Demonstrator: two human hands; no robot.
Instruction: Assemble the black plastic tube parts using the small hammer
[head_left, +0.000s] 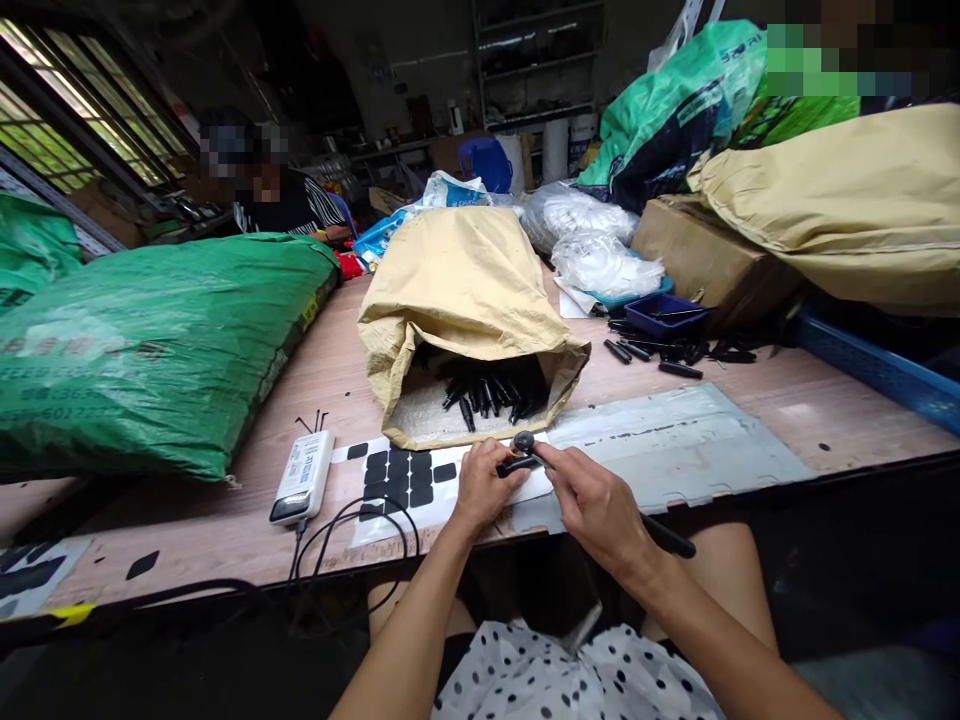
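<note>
My right hand (pixel 589 495) is closed around a hammer, its rounded dark head (pixel 523 440) near my left fingertips and its black handle (pixel 670 536) sticking out behind the palm. My left hand (pixel 484 485) pinches a slim black part (pixel 519 466) low over the work surface, just under the hammer head. Fingers partly cover this part. Right beyond both hands lies a tan woven sack (pixel 465 280), its mouth facing me, with several slim black parts (pixel 491 390) inside. A white sheet with black rounded-square stickers (pixel 397 475) lies beside my left hand.
Left of the stickers are a white power bank (pixel 302 478) with a looped black cable (pixel 352 510) and a bulging green sack (pixel 142 345). At right, loose black parts (pixel 680 369) lie near a purple tray (pixel 664 315), a cardboard box (pixel 705 255) and a blue crate (pixel 877 365). Another person (pixel 285 205) sits across.
</note>
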